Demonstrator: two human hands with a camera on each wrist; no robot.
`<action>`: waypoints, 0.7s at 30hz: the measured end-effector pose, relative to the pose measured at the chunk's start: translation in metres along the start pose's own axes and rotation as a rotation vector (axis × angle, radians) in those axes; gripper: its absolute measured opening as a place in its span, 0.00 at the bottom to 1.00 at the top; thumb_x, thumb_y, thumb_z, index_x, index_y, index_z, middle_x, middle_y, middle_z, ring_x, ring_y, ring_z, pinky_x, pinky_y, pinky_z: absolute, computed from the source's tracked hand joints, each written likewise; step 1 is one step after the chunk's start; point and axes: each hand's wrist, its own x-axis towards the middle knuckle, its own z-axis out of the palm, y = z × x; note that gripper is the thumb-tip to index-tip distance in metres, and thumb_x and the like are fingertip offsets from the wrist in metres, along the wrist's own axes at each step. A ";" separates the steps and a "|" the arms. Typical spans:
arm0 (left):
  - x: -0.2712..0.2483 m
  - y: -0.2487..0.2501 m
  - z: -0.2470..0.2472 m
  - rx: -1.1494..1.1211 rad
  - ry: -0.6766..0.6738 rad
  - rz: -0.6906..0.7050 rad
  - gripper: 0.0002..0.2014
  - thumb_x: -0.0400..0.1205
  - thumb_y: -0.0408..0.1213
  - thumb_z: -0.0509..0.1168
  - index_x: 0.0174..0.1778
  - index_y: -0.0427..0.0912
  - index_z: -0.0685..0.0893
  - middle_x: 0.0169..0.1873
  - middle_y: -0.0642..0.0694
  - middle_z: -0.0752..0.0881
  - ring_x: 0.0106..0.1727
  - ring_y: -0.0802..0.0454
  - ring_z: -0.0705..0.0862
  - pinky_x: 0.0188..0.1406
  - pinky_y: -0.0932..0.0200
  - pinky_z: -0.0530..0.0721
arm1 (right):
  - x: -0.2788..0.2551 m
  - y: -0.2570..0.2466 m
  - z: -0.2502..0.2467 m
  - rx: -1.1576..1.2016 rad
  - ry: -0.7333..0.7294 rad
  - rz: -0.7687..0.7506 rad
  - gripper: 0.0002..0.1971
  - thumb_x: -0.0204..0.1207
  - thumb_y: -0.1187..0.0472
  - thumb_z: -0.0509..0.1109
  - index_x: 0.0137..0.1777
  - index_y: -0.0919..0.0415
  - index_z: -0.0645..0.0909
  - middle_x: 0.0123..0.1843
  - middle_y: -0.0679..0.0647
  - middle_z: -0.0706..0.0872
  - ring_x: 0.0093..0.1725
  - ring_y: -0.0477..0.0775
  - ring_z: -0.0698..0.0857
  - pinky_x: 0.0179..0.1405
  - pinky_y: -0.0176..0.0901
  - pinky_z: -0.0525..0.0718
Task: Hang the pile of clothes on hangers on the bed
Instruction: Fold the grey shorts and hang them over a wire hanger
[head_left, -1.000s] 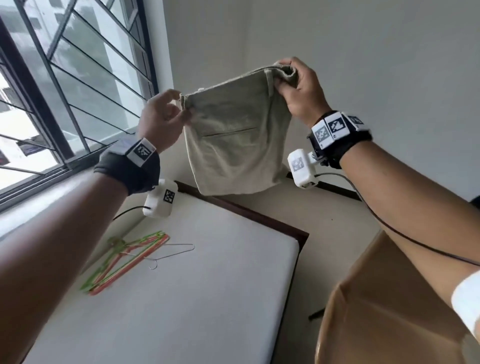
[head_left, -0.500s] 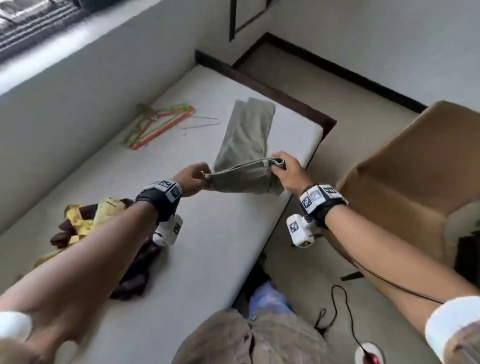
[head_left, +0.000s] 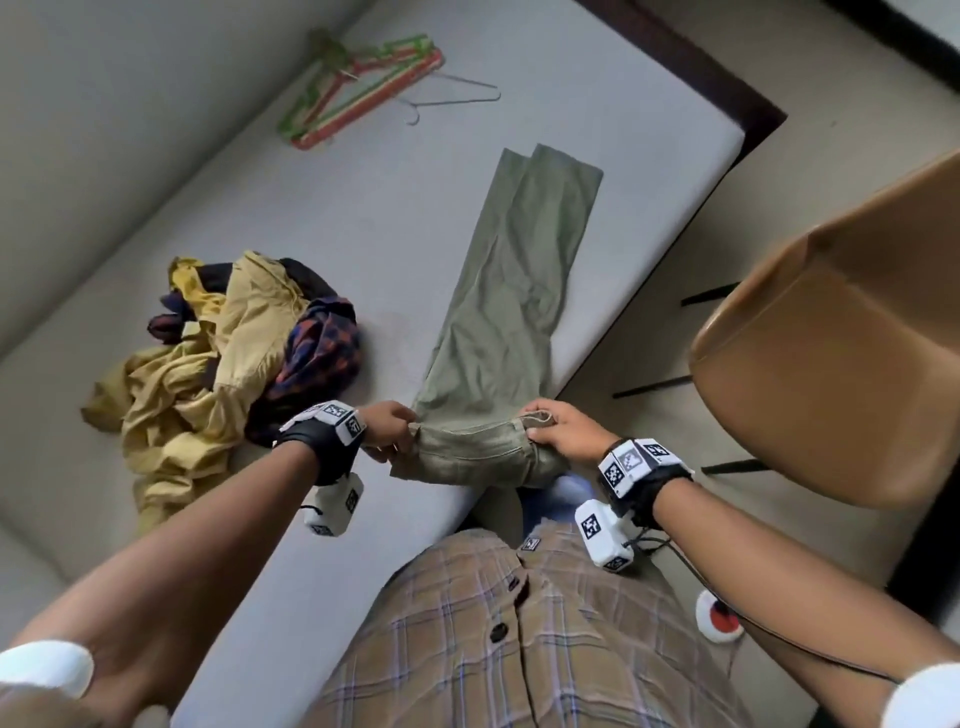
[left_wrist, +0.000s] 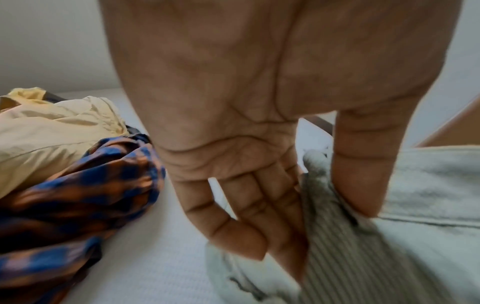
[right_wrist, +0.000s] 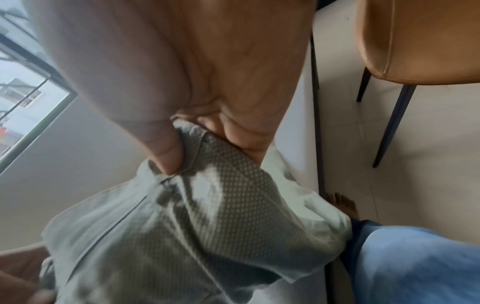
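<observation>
Olive-green trousers (head_left: 504, 291) lie stretched along the right side of the bed (head_left: 363, 218), legs pointing away from me. My left hand (head_left: 389, 428) pinches the left end of the waistband (left_wrist: 319, 185) between thumb and fingers. My right hand (head_left: 553, 426) pinches the right end of the waistband (right_wrist: 192, 156) at the mattress edge. A heap of clothes (head_left: 218, 364), yellow garments and a blue-and-orange checked shirt (left_wrist: 78, 185), sits left of my left hand. Several hangers (head_left: 363, 88), red, green and bare wire, lie at the far side of the bed.
A tan chair (head_left: 841, 364) with black legs stands on the floor to the right of the bed. A dark bed frame (head_left: 727, 78) borders the far corner. A wall runs along the bed's left side. My bare foot (right_wrist: 342, 203) stands by the mattress edge.
The trousers came down from in front of the window onto the bed and now lie stretched out flat. Both hands lowered with the waistband toward the near mattress edge.
</observation>
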 end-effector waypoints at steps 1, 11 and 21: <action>0.003 0.011 -0.011 -0.016 0.042 0.037 0.09 0.79 0.26 0.67 0.47 0.44 0.79 0.34 0.47 0.82 0.34 0.52 0.83 0.30 0.61 0.83 | 0.002 -0.004 -0.009 0.027 0.090 -0.017 0.17 0.79 0.79 0.67 0.48 0.53 0.81 0.42 0.48 0.84 0.42 0.41 0.81 0.53 0.39 0.77; 0.092 0.230 -0.182 0.132 0.700 0.366 0.13 0.79 0.37 0.71 0.57 0.39 0.81 0.47 0.41 0.85 0.48 0.42 0.82 0.43 0.56 0.72 | 0.120 -0.097 -0.206 0.202 0.765 -0.233 0.13 0.80 0.74 0.68 0.56 0.56 0.83 0.49 0.45 0.85 0.48 0.45 0.83 0.54 0.30 0.77; 0.246 0.291 -0.252 0.070 0.696 0.303 0.20 0.83 0.39 0.68 0.72 0.46 0.79 0.69 0.41 0.83 0.70 0.42 0.81 0.70 0.52 0.76 | 0.287 -0.093 -0.336 -0.031 0.558 0.001 0.17 0.81 0.64 0.71 0.69 0.57 0.83 0.64 0.57 0.86 0.62 0.54 0.84 0.61 0.38 0.77</action>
